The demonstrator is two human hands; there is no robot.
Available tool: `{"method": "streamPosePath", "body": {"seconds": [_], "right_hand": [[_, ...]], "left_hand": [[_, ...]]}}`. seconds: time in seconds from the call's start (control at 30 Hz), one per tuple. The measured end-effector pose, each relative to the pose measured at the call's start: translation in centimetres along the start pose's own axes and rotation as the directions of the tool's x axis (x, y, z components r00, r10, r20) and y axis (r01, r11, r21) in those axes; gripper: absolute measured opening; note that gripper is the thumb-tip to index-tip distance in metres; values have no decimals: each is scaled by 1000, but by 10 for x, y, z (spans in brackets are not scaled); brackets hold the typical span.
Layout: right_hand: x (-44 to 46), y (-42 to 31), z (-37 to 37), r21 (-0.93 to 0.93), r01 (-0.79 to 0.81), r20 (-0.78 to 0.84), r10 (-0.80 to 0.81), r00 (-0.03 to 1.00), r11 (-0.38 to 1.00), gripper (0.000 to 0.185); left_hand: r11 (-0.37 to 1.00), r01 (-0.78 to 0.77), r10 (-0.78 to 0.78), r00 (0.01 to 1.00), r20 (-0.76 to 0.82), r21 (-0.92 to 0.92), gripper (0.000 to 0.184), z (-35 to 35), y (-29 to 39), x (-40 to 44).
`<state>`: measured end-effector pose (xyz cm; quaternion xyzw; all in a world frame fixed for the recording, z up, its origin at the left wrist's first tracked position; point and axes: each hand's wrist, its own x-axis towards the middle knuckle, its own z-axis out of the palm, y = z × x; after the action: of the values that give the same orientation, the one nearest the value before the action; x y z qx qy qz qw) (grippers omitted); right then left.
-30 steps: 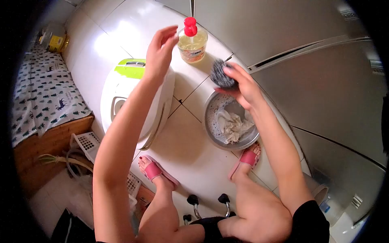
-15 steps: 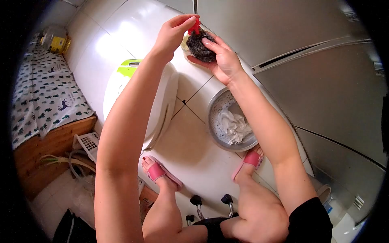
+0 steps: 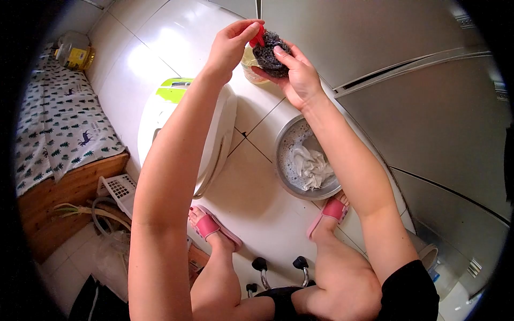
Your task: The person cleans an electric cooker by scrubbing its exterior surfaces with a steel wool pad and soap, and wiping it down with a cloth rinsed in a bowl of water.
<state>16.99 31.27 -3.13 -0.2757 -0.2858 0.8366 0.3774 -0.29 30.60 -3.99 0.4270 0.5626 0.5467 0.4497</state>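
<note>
A dark wire scouring pad (image 3: pixel 272 56) is held up at the top of the view, gripped between the thumb and fingers of my right hand (image 3: pixel 297 75). My left hand (image 3: pixel 233 43) pinches a small red plastic piece (image 3: pixel 257 36) at the pad's upper left edge; whether it is fixed to the pad I cannot tell. Beneath the hands stands a pale, round container (image 3: pixel 251 72), partly covered by the pad and fingers. Lower down, a metal basin (image 3: pixel 282 176) holds sudsy water and a wet white cloth (image 3: pixel 311 167), partly behind my right forearm.
A white appliance with a green panel (image 3: pixel 172 91) stands left of centre on the tiled floor. Grey cabinet doors (image 3: pixel 428 123) line the right. At left are a cloth-covered wooden bench (image 3: pixel 64 117), a yellow-labelled bottle (image 3: pixel 75 56) and a white plastic basket (image 3: pixel 120 190).
My right hand and the scouring pad have shifted slightly up and right, showing more of the container below. My left hand stays almost in place on the red piece.
</note>
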Motion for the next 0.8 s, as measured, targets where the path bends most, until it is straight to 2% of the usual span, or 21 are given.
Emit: {"method": "streamPosePath", "body": {"seconds": [0.17,0.27,0.37,0.4,0.43,0.5,0.57,0.6,0.63,0.7,0.8], "right_hand": [[-2,-1,0,-24,-9,-21,9,1000,1000,33],[-9,-4,-1,-54,1,-17,-2,1000,999,33],[-18,-4,-6,-24,12,-6,-12,1000,1000,29],[-20,-4,-8,-8,-7,4,7,1000,1000,30],[-23,-4,-10,-12,-17,7,17,1000,1000,31],[-31,-1,-11,-14,-50,21,50,999,999,31],[-48,2,-7,-29,-109,32,109,993,994,34],[-59,8,-5,-60,-169,3,170,985,984,35],[-71,14,-2,-93,-230,-31,228,973,969,36],[-97,35,2,-108,-328,-12,329,944,938,36],[-124,68,16,-138,-442,22,449,893,886,36]], "left_hand": [[999,34,-34,999,0,36,38,0,7,-3],[997,43,-42,999,-11,68,47,-3,11,-11],[998,-59,60,995,-82,23,54,-33,12,-30],[994,-61,70,994,-86,96,55,-47,20,-41],[984,-107,128,980,-150,142,44,-61,24,-57],[939,-28,116,964,-241,343,43,-95,35,-99],[914,10,129,941,-313,406,42,-146,26,-141],[860,99,115,918,-380,500,42,-163,22,-166],[829,188,48,914,-402,527,55,-189,12,-190],[851,301,-41,854,-518,429,48,-215,-14,-233],[822,465,-251,815,-522,330,72,-218,-24,-269]]}}
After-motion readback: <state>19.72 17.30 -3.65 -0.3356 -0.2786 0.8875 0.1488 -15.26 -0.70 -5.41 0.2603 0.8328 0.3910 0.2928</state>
